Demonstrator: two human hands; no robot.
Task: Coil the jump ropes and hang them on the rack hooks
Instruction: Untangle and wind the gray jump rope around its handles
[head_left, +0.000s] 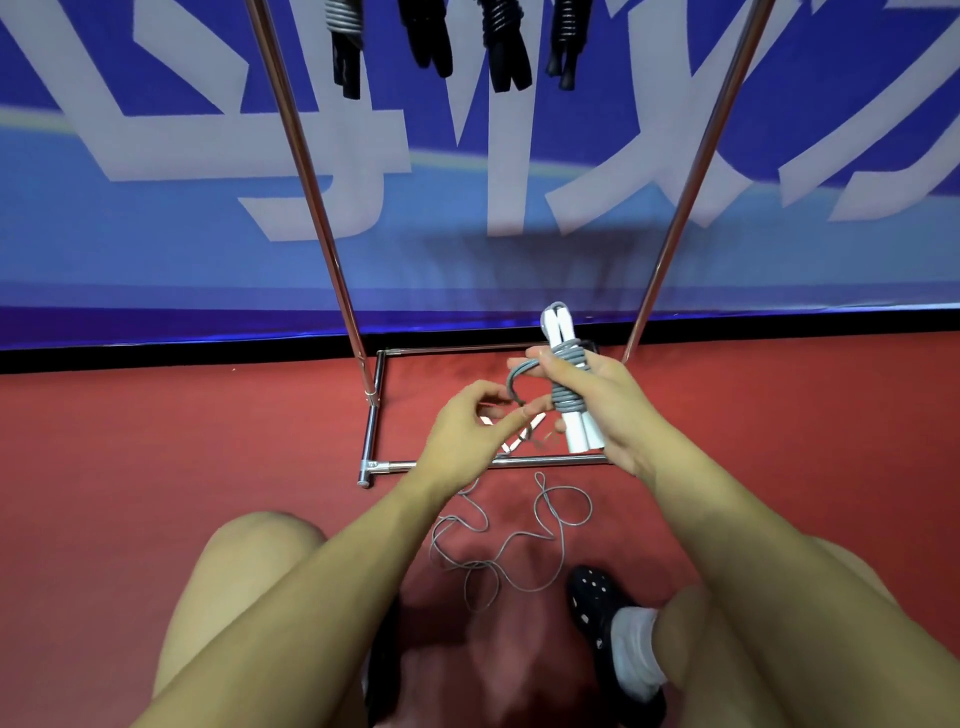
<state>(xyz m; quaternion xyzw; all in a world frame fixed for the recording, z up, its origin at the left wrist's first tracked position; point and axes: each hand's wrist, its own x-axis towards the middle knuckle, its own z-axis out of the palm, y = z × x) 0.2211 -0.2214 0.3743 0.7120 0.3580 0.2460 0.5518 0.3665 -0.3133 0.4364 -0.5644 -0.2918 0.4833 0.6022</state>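
Note:
My right hand (597, 400) grips a jump rope's two white handles (582, 434) held side by side, with grey rope (569, 400) wound around them in several turns. My left hand (472, 431) pinches the grey rope just left of the bundle, where it forms a small loop. The loose rest of the rope (519, 545) lies in tangled curves on the red floor between my knees. The metal rack (317, 208) stands in front of me, and several coiled black ropes (498, 41) hang from its top.
The rack's base frame (374, 415) lies on the red floor (156, 441) right under my hands. A blue banner with white lettering (156, 234) runs behind the rack. My black shoe (592, 597) and bare knees are at the bottom of the view.

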